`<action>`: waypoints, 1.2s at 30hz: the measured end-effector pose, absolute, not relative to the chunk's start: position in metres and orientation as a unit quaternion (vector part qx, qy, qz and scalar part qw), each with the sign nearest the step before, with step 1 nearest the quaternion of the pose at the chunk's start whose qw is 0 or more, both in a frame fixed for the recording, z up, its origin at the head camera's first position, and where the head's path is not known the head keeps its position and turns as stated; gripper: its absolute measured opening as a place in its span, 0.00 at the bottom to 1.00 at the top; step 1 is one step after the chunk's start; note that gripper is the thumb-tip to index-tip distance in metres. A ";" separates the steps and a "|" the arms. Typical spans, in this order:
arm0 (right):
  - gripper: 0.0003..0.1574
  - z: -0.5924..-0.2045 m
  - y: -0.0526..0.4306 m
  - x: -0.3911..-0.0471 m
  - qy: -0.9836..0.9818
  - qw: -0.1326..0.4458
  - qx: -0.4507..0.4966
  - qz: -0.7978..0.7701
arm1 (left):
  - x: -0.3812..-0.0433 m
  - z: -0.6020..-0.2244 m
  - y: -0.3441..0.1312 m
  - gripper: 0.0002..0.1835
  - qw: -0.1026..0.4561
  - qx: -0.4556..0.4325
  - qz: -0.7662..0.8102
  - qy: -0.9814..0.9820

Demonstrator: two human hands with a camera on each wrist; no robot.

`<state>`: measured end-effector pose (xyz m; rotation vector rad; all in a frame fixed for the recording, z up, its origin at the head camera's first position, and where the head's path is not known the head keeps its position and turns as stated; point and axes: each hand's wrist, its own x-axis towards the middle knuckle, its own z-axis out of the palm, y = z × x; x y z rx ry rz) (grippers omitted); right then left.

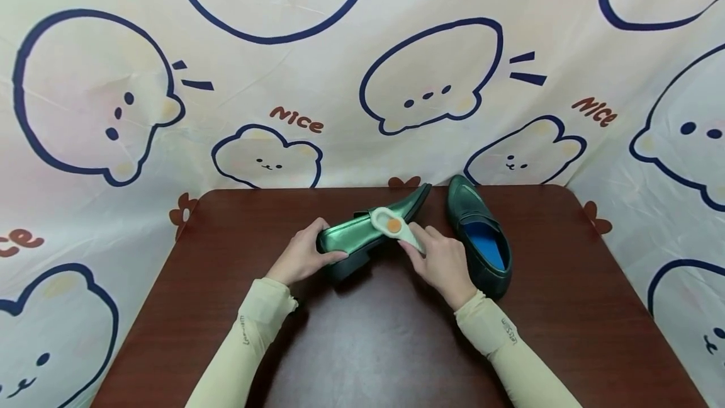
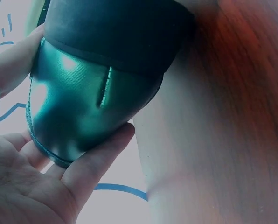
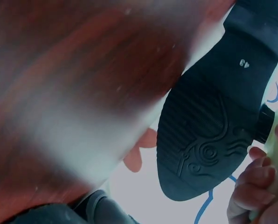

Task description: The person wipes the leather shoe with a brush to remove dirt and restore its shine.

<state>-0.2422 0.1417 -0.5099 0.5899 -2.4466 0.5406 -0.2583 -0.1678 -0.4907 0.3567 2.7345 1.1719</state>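
Note:
My left hand (image 1: 301,254) grips a shiny green loafer (image 1: 352,237) by its heel end, with the shoe tipped on its side and its toe pointing to the back right. Seen from the left wrist, the thumb and fingers (image 2: 99,161) wrap the heel cup below the dark block heel (image 2: 115,32). In my right hand (image 1: 444,261) is a small pale brush (image 1: 385,219) with an orange oval on its back. Its dark bristles (image 3: 265,123) meet the side of the loafer in the right wrist view, where the patterned black sole (image 3: 209,126) faces the camera.
A second green loafer (image 1: 478,232) with a blue insole stands upright right of my right hand, toe toward the back edge. Both shoes are over a dark brown table (image 1: 362,345). A white cartoon-printed cloth (image 1: 340,80) hangs behind and beside it.

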 end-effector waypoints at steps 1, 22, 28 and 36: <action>0.21 -0.509 0.143 -0.243 -0.913 0.281 0.211 0.204 | -0.258 -0.490 -0.168 0.27 0.072 0.120 0.389 0.910; 0.25 -0.479 0.168 -0.263 -0.938 0.267 0.086 0.203 | -0.254 -0.488 -0.163 0.26 0.068 0.118 0.389 0.911; 0.23 -0.479 0.168 -0.260 -0.939 0.250 0.084 0.219 | -0.249 -0.491 -0.163 0.27 0.067 0.107 0.398 0.909; 0.15 -0.477 0.144 -0.238 -0.934 0.175 0.216 0.224 | -0.250 -0.493 -0.162 0.27 0.054 0.109 0.399 0.909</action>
